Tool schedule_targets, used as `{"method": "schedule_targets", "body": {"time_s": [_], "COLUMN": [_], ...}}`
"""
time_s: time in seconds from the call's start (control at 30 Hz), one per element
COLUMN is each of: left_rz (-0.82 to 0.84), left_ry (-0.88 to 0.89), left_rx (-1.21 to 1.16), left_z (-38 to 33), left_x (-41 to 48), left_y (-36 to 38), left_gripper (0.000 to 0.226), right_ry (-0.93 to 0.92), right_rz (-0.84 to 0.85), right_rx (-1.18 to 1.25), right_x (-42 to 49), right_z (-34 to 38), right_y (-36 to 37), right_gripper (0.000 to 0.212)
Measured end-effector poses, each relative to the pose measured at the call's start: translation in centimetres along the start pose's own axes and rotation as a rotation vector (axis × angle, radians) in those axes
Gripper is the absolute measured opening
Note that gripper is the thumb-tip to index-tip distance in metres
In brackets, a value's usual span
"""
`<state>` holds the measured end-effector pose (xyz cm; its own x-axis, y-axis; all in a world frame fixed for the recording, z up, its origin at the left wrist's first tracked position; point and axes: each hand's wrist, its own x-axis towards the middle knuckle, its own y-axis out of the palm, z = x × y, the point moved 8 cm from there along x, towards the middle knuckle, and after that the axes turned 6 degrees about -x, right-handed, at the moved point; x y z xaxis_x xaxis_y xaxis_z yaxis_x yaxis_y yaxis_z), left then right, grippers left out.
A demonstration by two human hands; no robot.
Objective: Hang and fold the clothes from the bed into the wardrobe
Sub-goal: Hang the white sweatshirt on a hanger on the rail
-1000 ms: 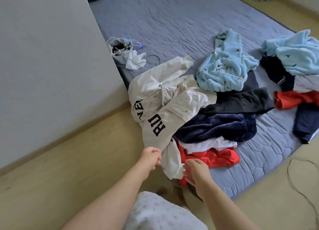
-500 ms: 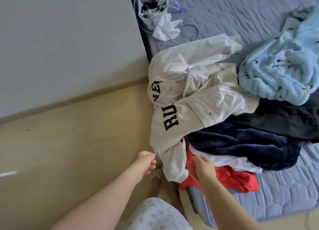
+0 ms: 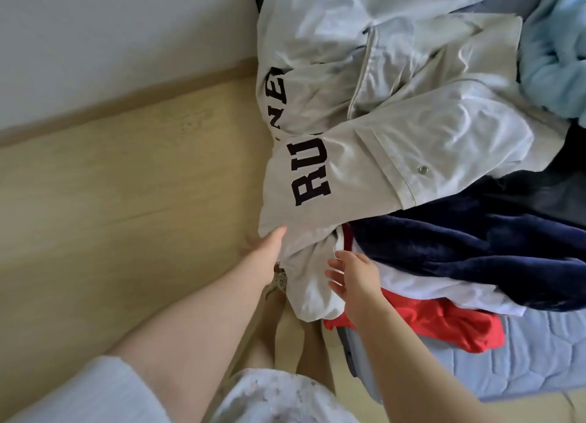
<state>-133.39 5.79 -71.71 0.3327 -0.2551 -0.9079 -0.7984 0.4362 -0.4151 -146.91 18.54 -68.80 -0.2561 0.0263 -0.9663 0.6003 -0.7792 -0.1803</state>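
The cream zip-up jacket with black letters [image 3: 396, 143] lay on the blue quilted mattress [image 3: 523, 368], at twelve o'clock from both hands. The left hand [image 3: 266, 251] touched its hem — thumb on top, other fingers too blurred to tell. The right hand [image 3: 353, 276], fingers spread, rested against its dangling sleeve.

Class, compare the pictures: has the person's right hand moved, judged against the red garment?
Yes. The right hand has shifted left, from the edge of the red garment onto the hanging end of the white jacket, fingers now spread.
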Motion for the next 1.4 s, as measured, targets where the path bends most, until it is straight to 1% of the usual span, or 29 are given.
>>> {"method": "schedule_targets", "body": {"time_s": [0.03, 0.1, 0.17, 0.2, 0.23, 0.33, 0.37, 0.43, 0.53, 0.6, 0.67, 0.77, 0.87, 0.97, 1.07, 1.1, 1.17, 1.27, 1.33, 1.4], "left_rz": [0.008, 0.083, 0.226, 0.258, 0.261, 0.254, 0.256, 0.222, 0.143, 0.133, 0.158, 0.242, 0.347, 0.486, 0.643, 0.695, 0.780, 0.822, 0.828, 0.862], "left_ry": [-0.093, -0.221, -0.257, -0.255, -0.244, -0.211, -0.191, -0.088, 0.129, 0.242, 0.328, 0.476, 0.628, 0.735, 0.845, 0.878, 0.935, 0.986, 0.984, 0.917], "left_rx": [-0.071, -0.201, -0.305, -0.327, -0.331, -0.366, -0.373, -0.333, -0.234, -0.267, -0.311, -0.325, -0.304, -0.298, -0.162, -0.110, -0.020, 0.056, 0.044, 0.023], "left_z": [0.7, 1.7, 1.8, 1.8, 1.8, 1.8, 1.6, 0.4, -2.2, -4.1, -5.8, -7.8, -8.7, -8.9, -8.8, -8.6, -8.2, -7.8, -7.8, -7.4], "left_x": [0.7, 1.8, 2.5, 2.7, 2.9, 3.2, 2.9, 1.9, -0.6, -3.2, -6.8, -13.5, -20.6, -26.9, -31.8, -33.2, -35.3, -36.9, -37.1, -36.7], "left_y": [0.6, 2.0, 3.9, 4.4, 4.5, 4.0, 3.6, 2.0, -1.6, -4.0, -5.8, -7.6, -8.5, -9.0, -9.0, -8.9, -8.9, -9.0, -9.1, -8.9], "left_gripper": [0.093, 0.092, 0.086, 0.080, 0.072, 0.028, 0.026, 0.024, 0.017, 0.018, 0.019, 0.019, 0.012, 0.012, 0.008, 0.008, 0.013, 0.015, 0.018, 0.021], "right_ry": [0.007, 0.023, 0.034, 0.035, 0.033, 0.019, 0.018, 0.019, -0.003, -0.034, -0.069, -0.112, -0.167, -0.227, -0.239, -0.233, -0.208, -0.192, -0.223, -0.248], "right_rz": [-0.006, -0.009, 0.007, 0.019, 0.028, 0.024, 0.022, 0.019, 0.020, 0.032, 0.040, 0.068, 0.126, 0.230, 0.353, 0.384, 0.416, 0.402, 0.381, 0.390], "right_rx": [-0.002, 0.000, 0.028, 0.047, 0.062, 0.084, 0.090, 0.110, 0.126, 0.147, 0.182, 0.219, 0.232, 0.261, 0.355, 0.387, 0.453, 0.526, 0.610, 0.764], "right_x": [0.5, 1.3, 1.8, 2.0, 2.0, 2.0, 1.8, 0.9, -1.6, -4.1, -7.2, -12.5, -17.5, -22.2, -25.4, -26.2, -27.2, -27.7, -28.0, -28.3], "right_z": [-0.1, -0.4, -0.6, -0.6, -0.6, -0.4, -0.5, -0.5, 0.0, 0.9, 2.2, 4.2, 6.0, 7.9, 9.0, 9.3, 9.8, 10.5, 11.1, 11.4], "right_y": [0.0, 0.0, 0.2, 0.3, 0.4, 0.3, 0.1, -0.2, -0.7, -1.0, -1.3, -1.5, -1.4, -1.1, -1.1, -1.2, -1.6, -2.0, -2.3, -2.8], "right_gripper": [0.014, 0.013, 0.012, 0.012, 0.012, 0.012, 0.012, 0.011, 0.009, 0.009, 0.009, 0.010, 0.012, 0.024, 0.045, 0.048, 0.039, 0.019, 0.020, 0.031]}}
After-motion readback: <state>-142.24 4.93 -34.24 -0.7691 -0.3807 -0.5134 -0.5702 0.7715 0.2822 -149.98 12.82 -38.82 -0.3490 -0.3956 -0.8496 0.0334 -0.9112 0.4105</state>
